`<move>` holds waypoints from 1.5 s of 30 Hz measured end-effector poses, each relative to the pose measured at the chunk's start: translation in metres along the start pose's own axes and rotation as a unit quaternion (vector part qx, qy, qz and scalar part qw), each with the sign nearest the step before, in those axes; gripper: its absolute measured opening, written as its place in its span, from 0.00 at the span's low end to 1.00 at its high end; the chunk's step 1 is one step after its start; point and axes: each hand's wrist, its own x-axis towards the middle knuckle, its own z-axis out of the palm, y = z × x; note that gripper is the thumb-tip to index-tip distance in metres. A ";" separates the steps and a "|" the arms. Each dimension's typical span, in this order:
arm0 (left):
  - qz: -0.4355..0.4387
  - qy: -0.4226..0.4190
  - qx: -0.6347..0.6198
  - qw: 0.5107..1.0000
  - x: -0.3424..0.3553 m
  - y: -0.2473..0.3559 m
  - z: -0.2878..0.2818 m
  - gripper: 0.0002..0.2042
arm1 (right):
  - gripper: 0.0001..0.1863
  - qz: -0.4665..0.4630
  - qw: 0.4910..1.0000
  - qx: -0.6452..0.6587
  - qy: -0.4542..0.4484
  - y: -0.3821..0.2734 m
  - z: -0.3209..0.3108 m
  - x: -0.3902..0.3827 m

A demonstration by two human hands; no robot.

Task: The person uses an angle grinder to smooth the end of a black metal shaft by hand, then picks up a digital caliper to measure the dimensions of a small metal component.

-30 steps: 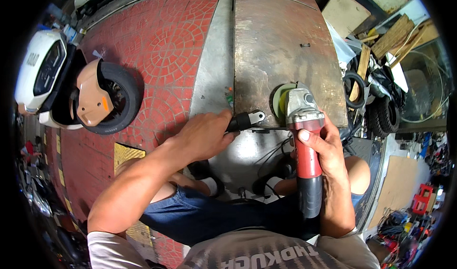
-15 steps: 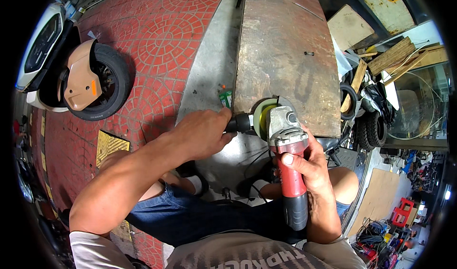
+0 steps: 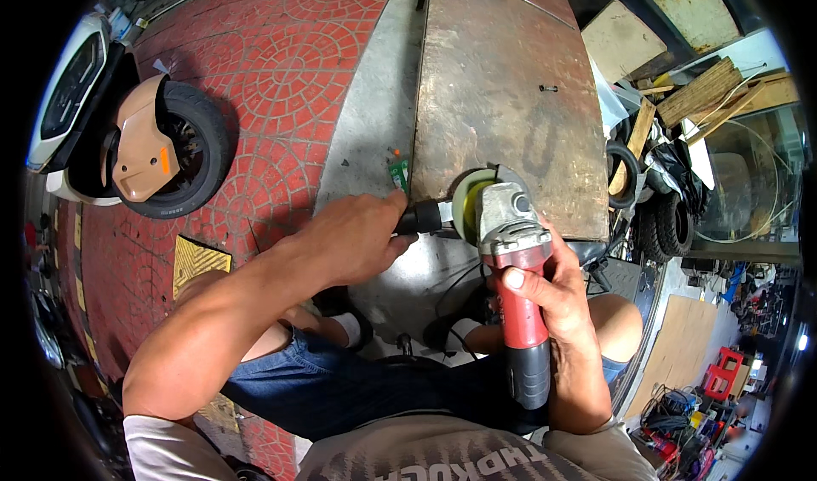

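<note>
In the head view, my left hand (image 3: 353, 234) is closed around a black cylindrical part (image 3: 419, 218) with a silver tip, held at the near edge of a worn board-topped bench (image 3: 485, 73). My right hand (image 3: 553, 298) grips the red and black body of an angle grinder (image 3: 523, 302) from the right side. The grinder's pale green-yellow disc (image 3: 466, 204) is right at the part's tip; whether they touch I cannot tell. A small green packet (image 3: 399, 175) lies on the grey floor beside the bench's left edge.
A scooter front with a loose tan fender and tyre (image 3: 204, 149) stands at left on red paving (image 3: 289, 81). Wood offcuts (image 3: 698, 90), tyres (image 3: 672, 226) and tangled clutter crowd the right. A red stool (image 3: 723, 370) is at lower right. A small bolt (image 3: 547, 88) rests on the bench.
The grinder has moved left relative to the black part, bringing its disc to the part's silver tip, which shows less now. My head view has shifted slightly. Both hands keep their grips.
</note>
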 end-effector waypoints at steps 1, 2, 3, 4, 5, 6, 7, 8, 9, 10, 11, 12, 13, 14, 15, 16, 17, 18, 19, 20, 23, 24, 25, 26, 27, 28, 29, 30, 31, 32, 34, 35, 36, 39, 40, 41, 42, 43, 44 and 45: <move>-0.004 -0.001 -0.001 1.000 0.000 0.001 -0.001 0.18 | 0.52 0.016 1.000 0.005 -0.006 0.000 0.000 0.000; -0.004 -0.002 0.000 1.000 0.000 0.001 -0.001 0.18 | 0.52 0.017 1.000 0.001 -0.006 0.000 0.001 -0.001; -0.005 -0.003 0.000 1.000 0.000 0.002 -0.001 0.18 | 0.52 0.018 1.000 -0.003 -0.007 0.001 0.001 -0.001; -0.007 -0.004 0.001 1.000 0.000 0.002 -0.002 0.17 | 0.52 0.019 1.000 -0.007 -0.008 0.002 0.002 -0.001; -0.003 -0.002 0.001 1.000 0.000 0.002 -0.001 0.17 | 0.52 0.016 1.000 -0.007 -0.009 0.002 0.003 0.000; 0.000 0.001 0.002 1.000 0.000 0.001 -0.001 0.17 | 0.52 0.012 1.000 -0.008 -0.011 0.003 0.004 0.000; 0.004 0.003 0.003 1.000 0.000 0.000 0.000 0.17 | 0.52 0.009 1.000 -0.008 -0.012 0.004 0.004 0.000; 0.004 0.004 0.004 1.000 0.000 0.000 0.000 0.17 | 0.52 0.005 1.000 -0.009 -0.013 0.004 0.005 0.001; 0.003 0.004 0.006 1.000 0.000 0.000 0.000 0.17 | 0.51 0.004 1.000 -0.010 -0.007 0.003 0.005 0.001; 0.002 0.005 0.008 1.000 0.000 0.000 0.000 0.17 | 0.50 0.003 1.000 -0.010 -0.002 0.002 0.004 0.001; 0.001 0.006 0.010 1.000 0.000 0.000 0.000 0.17 | 0.49 0.001 1.000 -0.011 0.003 0.000 0.003 0.002; 0.001 0.007 0.012 1.000 0.000 0.000 0.001 0.17 | 0.48 -0.004 1.000 -0.008 0.012 -0.001 0.002 0.002; 0.001 0.009 0.013 1.000 0.000 0.000 0.000 0.17 | 0.46 -0.009 1.000 -0.006 0.022 -0.003 0.000 0.003; 0.001 0.007 0.011 1.000 0.000 0.000 0.000 0.17 | 0.45 -0.015 0.999 -0.003 0.032 -0.004 -0.002 0.003; 0.001 0.006 0.009 1.000 0.001 0.001 -0.001 0.16 | 0.42 -0.025 0.999 -0.014 0.043 -0.004 -0.003 0.004; 0.000 0.005 0.007 1.000 0.001 0.001 -0.001 0.16 | 0.42 -0.023 0.999 -0.009 0.043 -0.005 -0.003 0.003; -0.001 0.006 0.006 1.000 0.001 0.000 -0.001 0.16 | 0.42 -0.021 0.999 -0.004 0.042 -0.006 -0.003 0.002; -0.002 0.007 0.005 1.000 0.001 -0.001 0.000 0.16 | 0.42 -0.019 0.999 0.000 0.042 -0.007 -0.002 0.002; -0.005 0.007 0.005 1.000 0.001 -0.001 0.001 0.16 | 0.43 -0.024 0.999 0.007 0.034 -0.005 -0.001 0.002; -0.007 0.005 0.004 1.000 0.001 -0.001 0.001 0.16 | 0.46 -0.012 1.000 0.001 0.019 -0.005 -0.001 0.001; -0.010 -0.001 0.005 1.000 0.001 0.000 -0.001 0.16 | 0.51 0.009 1.000 -0.002 0.003 0.000 -0.001 0.001; -0.009 -0.001 0.007 1.000 0.001 0.002 -0.002 0.16 | 0.51 0.007 1.000 -0.004 0.003 0.002 0.000 0.001; -0.010 -0.001 0.010 1.000 0.001 0.002 -0.002 0.16 | 0.52 0.006 1.000 -0.007 0.001 0.003 0.000 0.002; -0.008 0.000 0.011 1.000 0.001 0.002 -0.002 0.16 | 0.52 0.010 1.000 -0.007 0.001 0.003 0.000 0.002; -0.007 0.002 0.012 1.000 0.001 0.001 -0.001 0.16 | 0.52 0.014 1.000 -0.007 0.001 0.003 0.000 0.001; -0.005 0.004 0.014 1.000 0.001 0.001 -0.001 0.16 | 0.53 0.019 1.000 -0.007 0.001 0.002 0.000 0.001; -0.004 0.004 0.012 1.000 0.001 0.001 -0.001 0.16 | 0.52 0.014 1.000 -0.005 0.002 0.002 -0.001 0.002; -0.003 0.004 0.010 1.000 0.000 0.001 -0.001 0.16 | 0.51 0.010 1.000 -0.004 0.002 0.002 -0.001 0.002; -0.002 0.005 0.007 1.000 0.000 0.001 -0.001 0.17 | 0.50 0.006 1.000 -0.003 0.003 0.002 -0.002 0.002; 0.001 0.007 0.005 1.000 0.000 0.000 -0.001 0.17 | 0.49 0.004 1.000 0.004 0.012 0.001 -0.003 0.002; 0.008 0.011 0.001 1.000 0.001 -0.001 0.000 0.17 | 0.46 0.001 0.999 0.019 0.031 -0.002 -0.007 0.001; 0.006 0.008 0.002 1.000 0.001 -0.001 0.000 0.17 | 0.45 -0.005 0.999 0.026 0.046 -0.003 -0.008 0.001; 0.005 0.005 0.002 1.000 0.001 -0.002 0.000 0.17 | 0.43 -0.012 0.998 0.033 0.061 -0.003 -0.009 0.001; 0.004 0.004 0.001 1.000 0.002 -0.001 0.000 0.17 | 0.42 -0.010 0.998 0.031 0.044 -0.003 -0.009 -0.001; 0.004 0.004 0.001 1.000 0.002 -0.001 0.000 0.17 | 0.42 -0.008 0.999 0.030 0.035 -0.002 -0.007 -0.002; 0.004 0.008 0.000 1.000 0.002 -0.002 0.000 0.17 | 0.42 -0.006 0.999 0.028 0.028 -0.001 -0.004 -0.001; 0.003 0.011 -0.001 1.000 0.001 -0.002 0.001 0.17 | 0.46 0.005 1.000 0.025 0.015 -0.001 -0.004 0.000; 0.004 0.015 -0.003 1.000 0.001 -0.003 0.002 0.17 | 0.49 0.014 1.000 0.022 0.009 0.001 -0.004 0.000; 0.004 0.013 -0.002 1.000 0.001 -0.002 0.002 0.17 | 0.51 0.022 1.000 0.020 0.003 0.002 -0.004 -0.001; 0.004 0.011 0.000 1.000 0.002 -0.002 0.001 0.17 | 0.51 0.021 1.000 0.020 0.004 0.003 -0.003 -0.001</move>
